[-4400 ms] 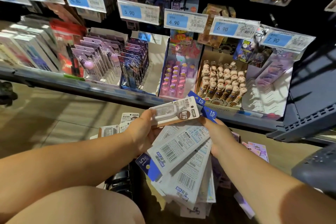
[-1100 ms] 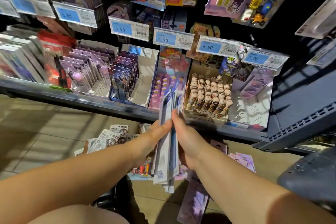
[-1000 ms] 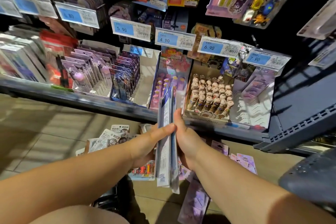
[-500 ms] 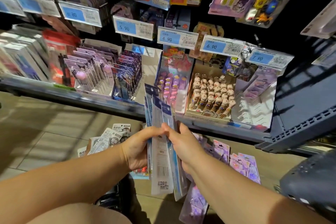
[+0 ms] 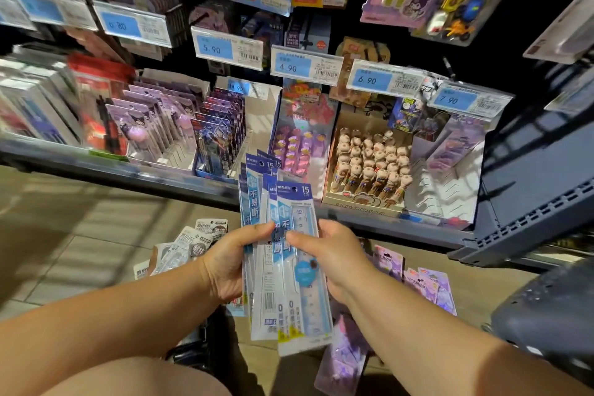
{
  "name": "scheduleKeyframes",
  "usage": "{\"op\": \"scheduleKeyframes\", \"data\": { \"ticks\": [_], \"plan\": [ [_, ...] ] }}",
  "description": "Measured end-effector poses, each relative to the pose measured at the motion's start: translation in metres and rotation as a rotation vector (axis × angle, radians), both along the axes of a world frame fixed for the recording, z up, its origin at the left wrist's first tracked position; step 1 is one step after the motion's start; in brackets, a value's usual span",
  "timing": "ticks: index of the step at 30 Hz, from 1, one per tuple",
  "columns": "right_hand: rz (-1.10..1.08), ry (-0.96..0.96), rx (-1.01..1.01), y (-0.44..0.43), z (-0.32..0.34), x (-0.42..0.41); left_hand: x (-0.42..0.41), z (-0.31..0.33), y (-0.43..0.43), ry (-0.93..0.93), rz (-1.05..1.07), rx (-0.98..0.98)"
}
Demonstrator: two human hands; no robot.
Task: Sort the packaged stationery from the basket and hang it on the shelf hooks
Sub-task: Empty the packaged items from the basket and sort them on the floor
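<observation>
Blue-and-white ruler packs fan out before the shelf. I see the left hand and right hand both gripping them.

ruler packs turned from edge-on to printed fronts, fanned between both hands

Left forearm enters from lower left, right forearm from lower right; both converge at centre. Left hand: palm turned inward, thumb across the front of the ruler packs, fingers curled behind. Right hand: thumb pressed on the front, tip just beside the left thumb; fingers hidden behind. Bare knee at bottom left.
</observation>
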State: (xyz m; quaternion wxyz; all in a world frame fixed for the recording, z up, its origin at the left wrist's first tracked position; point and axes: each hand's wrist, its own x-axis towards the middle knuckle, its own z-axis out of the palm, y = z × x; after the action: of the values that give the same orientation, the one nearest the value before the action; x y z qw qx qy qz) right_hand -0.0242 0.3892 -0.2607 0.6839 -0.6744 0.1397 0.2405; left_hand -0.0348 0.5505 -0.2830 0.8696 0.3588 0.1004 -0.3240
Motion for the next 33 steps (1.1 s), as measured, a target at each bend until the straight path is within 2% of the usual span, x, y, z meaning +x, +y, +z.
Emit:
{"op": "scheduleKeyframes", "data": {
  "ticks": [4, 10, 13, 21, 33],
  "plan": [
    [-0.029, 0.003, 0.041, -0.006, 0.000, 0.001, 0.000, 0.001, 0.002, 0.004, -0.024, -0.015],
    [-0.101, 0.132, 0.224, -0.012, -0.006, -0.005, -0.001, 0.006, -0.001, -0.011, -0.053, 0.010],
    [-0.132, 0.205, 0.276, -0.021, -0.015, -0.009, -0.003, 0.003, 0.000, 0.052, -0.070, 0.014],
    [-0.167, 0.342, 0.323, -0.037, -0.028, -0.018, -0.008, -0.009, -0.003, 0.147, -0.047, 0.228],
    [-0.153, 0.351, 0.388, -0.049, -0.046, -0.028, -0.014, -0.012, -0.012, 0.179, -0.032, 0.235]
  ]
}}
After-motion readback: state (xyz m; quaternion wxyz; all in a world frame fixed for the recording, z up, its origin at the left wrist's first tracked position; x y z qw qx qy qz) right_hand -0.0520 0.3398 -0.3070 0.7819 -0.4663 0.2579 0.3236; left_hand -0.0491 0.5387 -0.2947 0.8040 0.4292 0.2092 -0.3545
